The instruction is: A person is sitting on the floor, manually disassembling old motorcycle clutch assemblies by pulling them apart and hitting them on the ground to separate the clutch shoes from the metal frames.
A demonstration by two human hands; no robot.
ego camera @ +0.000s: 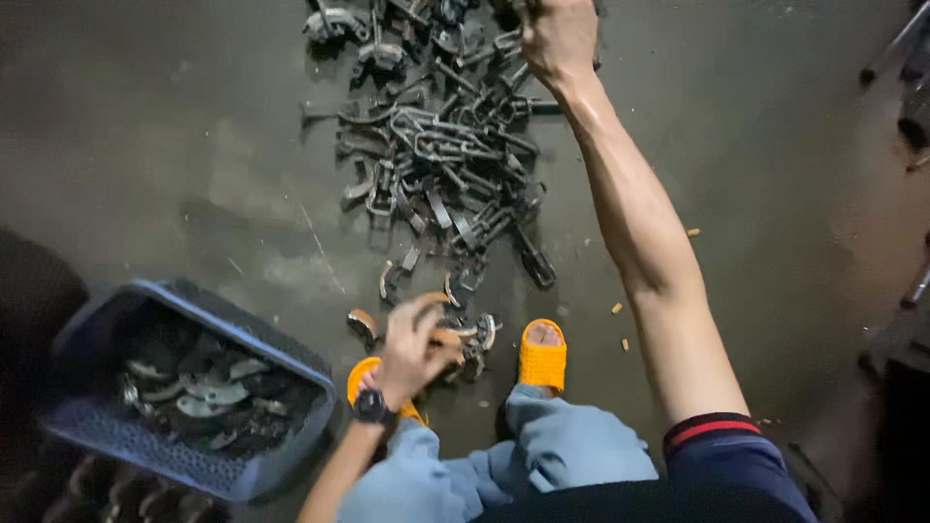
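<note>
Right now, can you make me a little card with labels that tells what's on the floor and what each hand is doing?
Place: dark concrete floor
Big pile: grey metal clamps and hooks
Left hand: curled around small curved metal pieces near the feet
Right hand: stretched out, gripping into the far end of the pile
Basket: blue plastic basket, at the left, holding curved metal pieces
Feet: orange slippers
Wrist: black watch on the left arm

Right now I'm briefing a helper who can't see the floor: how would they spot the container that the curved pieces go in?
Start from the big pile of dark metal parts on the concrete floor, then look toward the person's left hand, near the orange slippers. Just left of that hand sits a blue plastic basket, tilted, with perforated walls. It is the only blue container, and it holds curved metal pieces.
</note>
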